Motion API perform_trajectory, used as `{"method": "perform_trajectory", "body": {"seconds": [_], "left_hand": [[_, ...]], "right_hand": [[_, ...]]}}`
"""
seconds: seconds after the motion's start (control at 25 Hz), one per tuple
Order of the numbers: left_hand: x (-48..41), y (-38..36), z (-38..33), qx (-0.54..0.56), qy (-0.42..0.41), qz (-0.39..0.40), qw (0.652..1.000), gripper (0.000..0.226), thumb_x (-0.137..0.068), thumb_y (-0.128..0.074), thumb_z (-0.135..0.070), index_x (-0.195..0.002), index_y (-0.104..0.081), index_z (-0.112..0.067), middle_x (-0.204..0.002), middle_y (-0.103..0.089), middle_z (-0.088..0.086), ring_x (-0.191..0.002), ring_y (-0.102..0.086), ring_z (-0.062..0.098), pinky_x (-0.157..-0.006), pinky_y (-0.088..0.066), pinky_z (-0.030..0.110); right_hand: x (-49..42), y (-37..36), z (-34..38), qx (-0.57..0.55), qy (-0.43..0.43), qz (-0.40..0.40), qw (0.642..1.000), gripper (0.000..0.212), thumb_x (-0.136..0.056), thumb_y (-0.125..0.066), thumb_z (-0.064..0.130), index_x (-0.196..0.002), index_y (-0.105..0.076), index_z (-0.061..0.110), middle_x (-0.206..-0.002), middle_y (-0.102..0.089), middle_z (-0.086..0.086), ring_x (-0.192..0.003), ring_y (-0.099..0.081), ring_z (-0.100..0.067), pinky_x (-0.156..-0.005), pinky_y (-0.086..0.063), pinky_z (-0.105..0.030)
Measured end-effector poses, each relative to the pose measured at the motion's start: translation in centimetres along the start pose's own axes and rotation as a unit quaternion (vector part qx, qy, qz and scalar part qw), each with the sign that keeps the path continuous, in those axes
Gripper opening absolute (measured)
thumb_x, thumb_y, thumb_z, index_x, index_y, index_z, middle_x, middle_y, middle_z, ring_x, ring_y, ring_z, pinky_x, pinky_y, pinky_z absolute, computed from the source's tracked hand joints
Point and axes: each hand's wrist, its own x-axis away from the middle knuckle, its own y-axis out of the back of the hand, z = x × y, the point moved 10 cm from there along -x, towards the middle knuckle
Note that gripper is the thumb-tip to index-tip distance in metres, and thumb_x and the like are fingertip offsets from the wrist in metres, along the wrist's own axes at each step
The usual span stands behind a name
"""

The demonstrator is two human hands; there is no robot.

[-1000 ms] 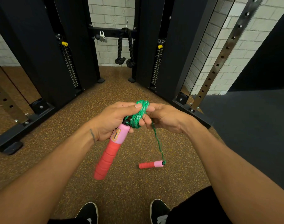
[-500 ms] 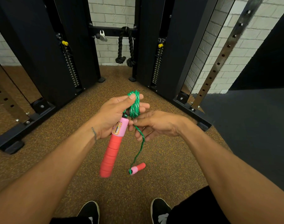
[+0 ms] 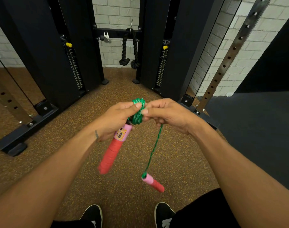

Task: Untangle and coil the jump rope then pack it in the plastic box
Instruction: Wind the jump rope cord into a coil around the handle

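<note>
head view: left hand (image 3: pixel 117 119) clasps the coil (image 3: pixel 138 111) and one handle (image 3: pixel 112 150); right hand (image 3: pixel 166 114) pinches the tail (image 3: pixel 154 148), the other handle (image 3: pixel 152 183) dangling below it. the cord looks light, limp and springy; it is likely best held across the coil's waist.

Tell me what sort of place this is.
Most likely a gym: pin-loaded weight stacks, a black knotted pull rope hanging at the back, and speckled rubber flooring.
</note>
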Motion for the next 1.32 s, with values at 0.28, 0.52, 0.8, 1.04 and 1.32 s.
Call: {"method": "perform_trajectory", "body": {"seconds": [0.28, 0.52, 0.8, 1.04, 1.32], "left_hand": [[0.9, -2.2, -0.8, -0.066, -0.009, 0.134, 0.989, 0.032, -0.094, -0.055, -0.003, -0.126, -0.058, -0.008, -0.109, -0.072, -0.001, -0.095, -0.065, 0.004, -0.076, -0.051, 0.017], [1.0, -2.5, -0.6, -0.062, -0.006, 0.135, 0.989, 0.029, -0.095, -0.056, -0.013, -0.121, -0.059, -0.001, -0.107, -0.073, -0.003, -0.089, -0.063, 0.002, -0.062, -0.048, 0.017], [1.0, -2.6, -0.5, -0.053, 0.0, 0.152, 0.987, 0.042, -0.086, -0.065, -0.021, -0.122, -0.061, -0.001, -0.11, -0.072, 0.003, -0.091, -0.061, 0.005, -0.059, -0.049, 0.016], [1.5, -3.5, -0.5, 0.034, 0.023, 0.186, 0.982, 0.044, -0.087, -0.065, -0.013, -0.13, -0.059, -0.01, -0.103, -0.073, 0.003, -0.086, -0.062, 0.004, -0.049, -0.051, 0.015], [1.6, -3.8, -1.4, 0.113, -0.005, 0.184, 0.976, 0.046, -0.088, -0.057, -0.009, -0.135, -0.056, -0.011, -0.102, -0.072, 0.004, -0.083, -0.063, 0.005, -0.05, -0.051, 0.015]], "right_hand": [[0.2, 2.0, 1.1, -0.013, 0.074, -0.088, 0.993, 0.016, -0.088, -0.072, 0.02, -0.076, -0.067, 0.011, -0.071, -0.065, 0.007, -0.06, -0.048, -0.005, -0.06, -0.038, -0.024], [0.1, 2.6, 0.9, -0.053, 0.068, -0.101, 0.991, 0.012, -0.092, -0.067, 0.014, -0.083, -0.063, 0.008, -0.073, -0.068, 0.01, -0.057, -0.057, 0.004, -0.063, -0.038, -0.022], [-0.3, 3.3, 0.3, -0.055, 0.084, -0.116, 0.988, 0.012, -0.088, -0.068, 0.024, -0.083, -0.063, 0.015, -0.068, -0.065, 0.012, -0.064, -0.059, -0.001, -0.067, -0.042, -0.026], [-0.7, 2.3, -1.0, -0.083, 0.044, -0.059, 0.994, 0.022, -0.103, -0.049, 0.025, -0.088, -0.063, 0.016, -0.068, -0.065, 0.012, -0.067, -0.056, -0.004, -0.075, -0.044, -0.028], [-1.3, 0.5, -3.2, -0.167, -0.031, -0.009, 0.985, 0.035, -0.105, -0.042, 0.013, -0.093, -0.073, 0.024, -0.082, -0.074, 0.005, -0.08, -0.063, -0.011, -0.085, -0.051, -0.033]]}}
